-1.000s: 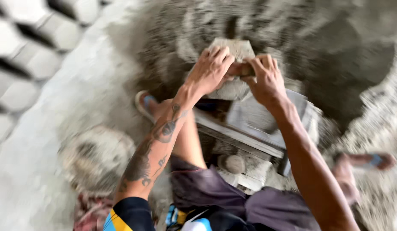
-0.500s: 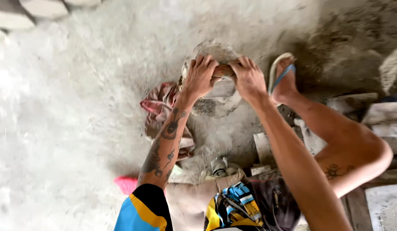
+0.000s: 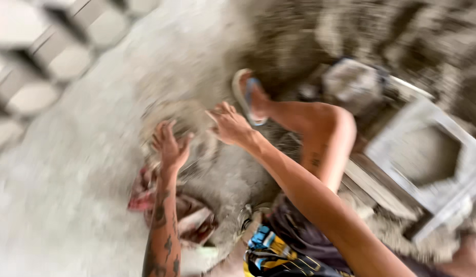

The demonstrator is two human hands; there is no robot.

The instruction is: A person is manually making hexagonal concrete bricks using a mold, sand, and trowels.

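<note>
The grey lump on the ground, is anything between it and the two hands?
Nothing visible stands in the way. The left hand and right hand hover spread open on either side of the grey lump. The picture is blurred, so whether the fingertips touch it cannot be told.

Two hands, one sandal, one mould.

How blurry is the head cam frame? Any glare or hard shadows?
Head view: heavy motion blur all over; both hands, left hand and right hand, are smeared, the grey frame mould streaked. Light is soft and even daylight, no glare, no hard shadows.
</note>
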